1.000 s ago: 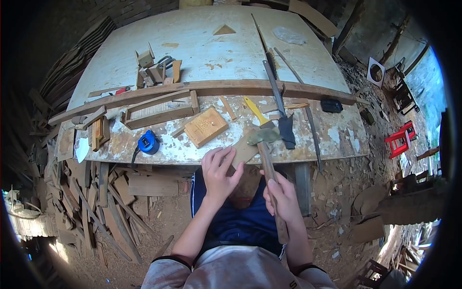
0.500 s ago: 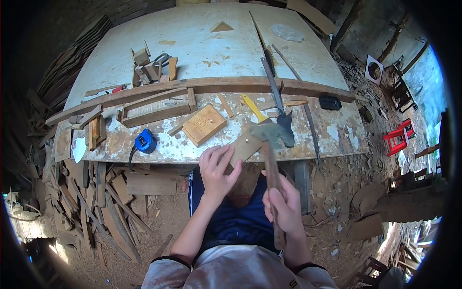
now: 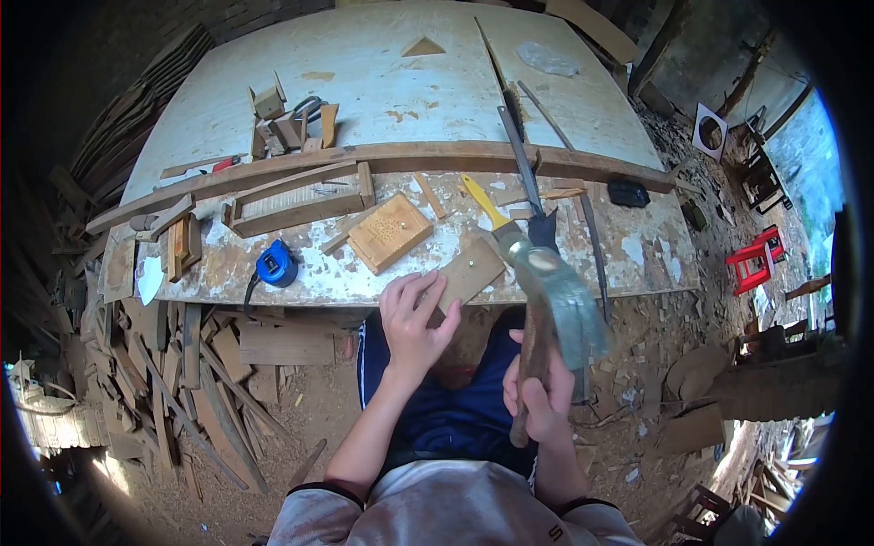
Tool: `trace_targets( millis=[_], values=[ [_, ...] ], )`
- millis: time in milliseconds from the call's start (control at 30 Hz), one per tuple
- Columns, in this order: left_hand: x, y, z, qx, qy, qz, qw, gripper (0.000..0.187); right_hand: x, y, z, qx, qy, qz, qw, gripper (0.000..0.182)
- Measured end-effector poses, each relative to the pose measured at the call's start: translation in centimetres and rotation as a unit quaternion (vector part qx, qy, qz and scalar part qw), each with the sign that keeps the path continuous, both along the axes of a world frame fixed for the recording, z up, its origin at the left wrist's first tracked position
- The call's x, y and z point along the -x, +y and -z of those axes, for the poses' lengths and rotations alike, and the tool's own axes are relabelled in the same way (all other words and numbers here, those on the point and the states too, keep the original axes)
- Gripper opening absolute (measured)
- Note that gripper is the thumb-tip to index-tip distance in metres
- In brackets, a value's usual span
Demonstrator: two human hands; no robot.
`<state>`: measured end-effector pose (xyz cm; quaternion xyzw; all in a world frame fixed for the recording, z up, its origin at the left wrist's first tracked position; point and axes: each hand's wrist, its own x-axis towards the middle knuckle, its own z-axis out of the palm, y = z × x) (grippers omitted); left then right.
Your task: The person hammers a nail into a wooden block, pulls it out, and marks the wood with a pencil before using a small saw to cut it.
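My right hand (image 3: 539, 393) is wrapped round the wooden handle of a hammer (image 3: 539, 337). The hammer's greyish-green head is raised right of a small wooden board (image 3: 475, 273) and is smeared by motion. That flat board lies at the bench's front edge, with a small shiny nail head (image 3: 472, 263) showing on its face. My left hand (image 3: 417, 318) holds down the near-left end of the board, fingers on top and thumb at its edge. Just beyond lies a light wooden block (image 3: 391, 233) with small holes. A yellow-handled brush or scraper (image 3: 484, 202) is behind the board.
A blue tape measure (image 3: 275, 265) sits at the left on the worn workbench (image 3: 337, 282). Behind it are a shallow wooden frame (image 3: 296, 202) and a long wooden rail (image 3: 410, 158). A black case (image 3: 626, 192) lies at the right. Scrap wood (image 3: 196, 391) covers the floor below left.
My right hand has swung the hammer head up and to the right, away from over the board. My left hand and the board stay nearly in place.
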<state>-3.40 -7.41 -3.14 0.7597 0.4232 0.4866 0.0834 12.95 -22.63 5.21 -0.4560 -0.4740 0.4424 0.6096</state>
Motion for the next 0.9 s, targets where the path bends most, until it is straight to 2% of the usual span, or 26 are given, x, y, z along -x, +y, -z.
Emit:
trace_targets(
  millis=[33,67,133,233,333,400,467,567,667,767,900],
  values=[
    [0.0,0.0,0.0,-0.001,-0.001,0.002,1.000,0.044,-0.1,0.7,0.2,0.024,-0.001,-0.016,1.000,0.067],
    [0.1,0.0,-0.1,-0.002,-0.002,0.003,1.000,0.044,0.0,1.1,0.1,0.115,0.065,-0.025,0.991,0.051],
    [0.0,-0.1,-0.1,-0.002,-0.005,0.003,1.000,0.043,-0.3,2.0,-1.5,0.262,0.101,-0.042,0.959,0.049],
    [-0.1,0.1,-0.2,0.000,0.001,0.001,1.000,0.042,0.6,-0.1,-2.5,0.126,0.097,-0.026,0.987,0.046],
    [-0.1,-0.1,-0.1,-0.003,-0.002,-0.001,1.000,0.041,0.2,-0.3,1.3,-0.032,0.024,-0.009,0.999,0.045],
    [-0.2,-0.1,-0.1,-0.007,-0.006,0.001,1.000,0.041,-0.1,0.7,2.4,0.073,0.001,-0.002,0.997,0.043],
    [-0.1,-0.1,-0.1,-0.006,-0.007,0.003,1.000,0.041,-0.1,1.6,0.0,0.246,0.116,-0.035,0.962,0.043],
    [0.0,-0.1,-0.5,-0.004,-0.005,0.003,1.000,0.038,0.2,0.0,-1.2,0.179,0.095,-0.022,0.979,0.044],
    [-0.5,0.4,-1.4,0.016,0.004,-0.005,1.000,0.034,0.1,-0.7,0.5,0.103,0.083,-0.004,0.991,0.047],
    [-1.9,1.7,-3.7,0.036,-0.003,0.002,0.999,0.029,-0.3,-0.2,1.5,0.155,0.114,0.018,0.981,0.046],
    [-3.8,4.2,-3.6,0.064,0.055,0.026,0.996,0.028,-0.6,0.4,4.1,0.187,0.101,0.039,0.976,0.047]
  ],
)
